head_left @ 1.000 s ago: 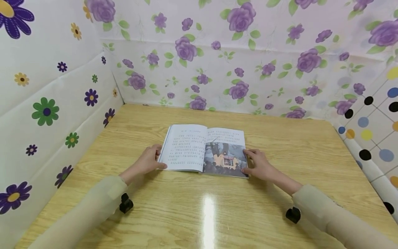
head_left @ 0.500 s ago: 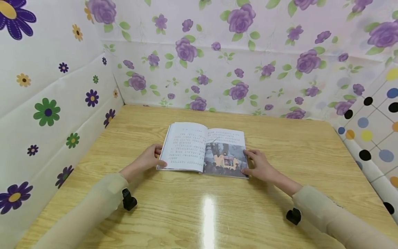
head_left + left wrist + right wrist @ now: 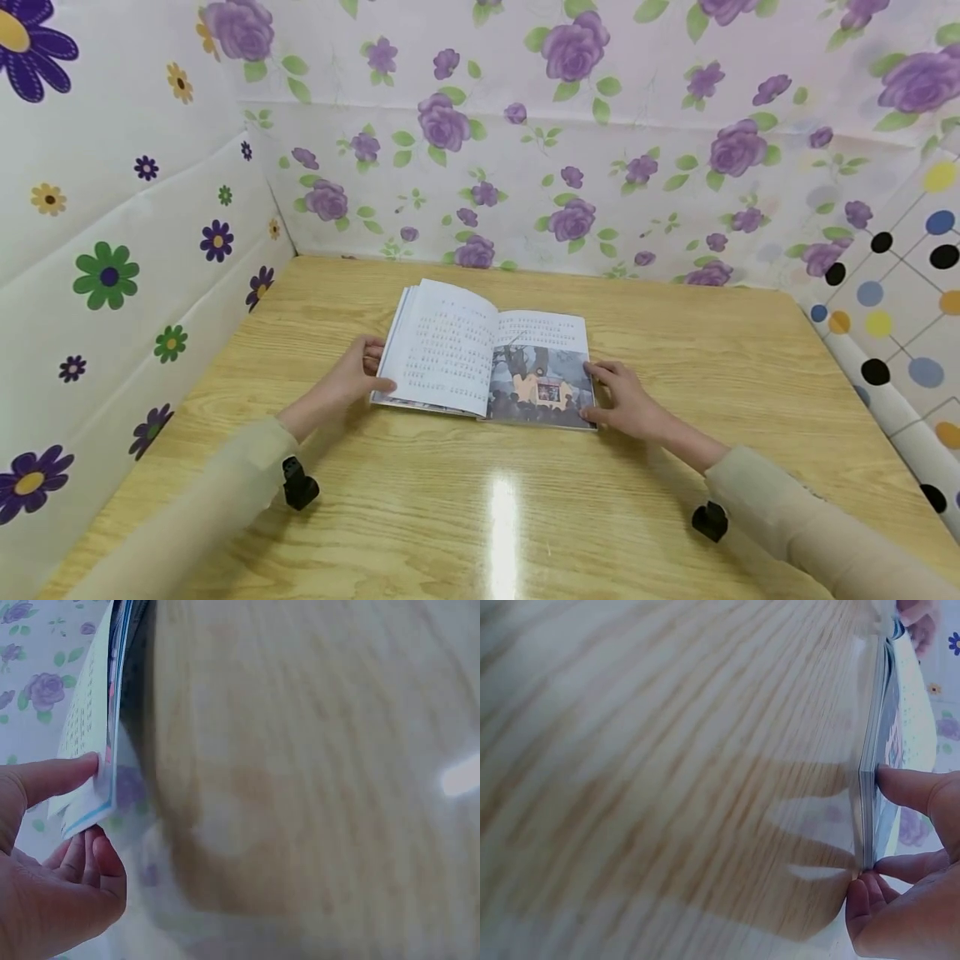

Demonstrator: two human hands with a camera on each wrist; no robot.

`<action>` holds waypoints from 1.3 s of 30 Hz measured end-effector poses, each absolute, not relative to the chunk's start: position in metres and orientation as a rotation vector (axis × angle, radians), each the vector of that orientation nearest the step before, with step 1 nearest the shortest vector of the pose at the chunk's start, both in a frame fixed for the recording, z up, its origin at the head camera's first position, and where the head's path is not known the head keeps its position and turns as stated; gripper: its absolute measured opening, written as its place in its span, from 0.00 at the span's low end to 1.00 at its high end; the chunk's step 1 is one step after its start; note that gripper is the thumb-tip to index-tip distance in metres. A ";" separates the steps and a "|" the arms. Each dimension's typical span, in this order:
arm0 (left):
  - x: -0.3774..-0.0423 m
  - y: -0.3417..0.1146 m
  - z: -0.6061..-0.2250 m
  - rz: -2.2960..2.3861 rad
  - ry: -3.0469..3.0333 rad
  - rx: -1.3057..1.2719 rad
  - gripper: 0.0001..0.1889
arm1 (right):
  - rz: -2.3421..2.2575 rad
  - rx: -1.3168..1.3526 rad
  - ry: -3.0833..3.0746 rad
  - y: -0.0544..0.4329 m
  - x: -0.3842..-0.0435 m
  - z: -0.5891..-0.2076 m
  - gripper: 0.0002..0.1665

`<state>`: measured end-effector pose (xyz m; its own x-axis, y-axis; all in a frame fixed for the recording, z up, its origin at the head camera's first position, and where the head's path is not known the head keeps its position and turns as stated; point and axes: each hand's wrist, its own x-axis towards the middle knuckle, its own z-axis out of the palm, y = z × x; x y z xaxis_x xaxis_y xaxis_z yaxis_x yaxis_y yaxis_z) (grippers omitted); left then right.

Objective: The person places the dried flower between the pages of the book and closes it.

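An open book [image 3: 442, 358] lies on the wooden table, a page of text on its left side and a dark illustration under text on its right. My left hand [image 3: 348, 379] pinches the outer edge of the left pages, thumb on top and fingers beneath. In the left wrist view those pages [image 3: 94, 712] are lifted and slanted between thumb and fingers. My right hand [image 3: 626, 400] holds the right edge near the lower corner. The right wrist view shows its thumb [image 3: 907, 787] on the upper face and fingers at the side and underneath the page stack [image 3: 868, 810].
The wooden table [image 3: 420, 517] spreads around the book and reflects a bright light strip. A purple-rose patterned cloth [image 3: 517, 167] hangs behind it, a flowered cloth [image 3: 150, 275] at left, and a dotted one [image 3: 892, 333] at right. Small black devices sit at both wrists.
My left hand has raised the left side of the book, its far corner rising and the page tilting, and has shifted slightly left and up. My right hand stays nearly in place.
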<state>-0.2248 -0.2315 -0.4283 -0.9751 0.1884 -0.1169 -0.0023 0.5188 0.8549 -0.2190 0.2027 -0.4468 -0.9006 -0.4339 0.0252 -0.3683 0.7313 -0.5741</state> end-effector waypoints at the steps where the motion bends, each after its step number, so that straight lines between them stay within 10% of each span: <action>1: -0.225 -0.232 -0.424 1.446 2.561 0.170 0.40 | -0.903 -0.655 2.818 0.203 -0.219 -0.447 0.46; 18: -0.255 -0.216 -0.356 1.065 2.730 0.495 0.44 | -0.934 -0.670 2.803 0.207 -0.218 -0.450 0.46; 39: -0.304 -0.159 -0.294 0.623 2.675 1.039 0.19 | -0.997 -0.705 2.787 0.211 -0.217 -0.454 0.46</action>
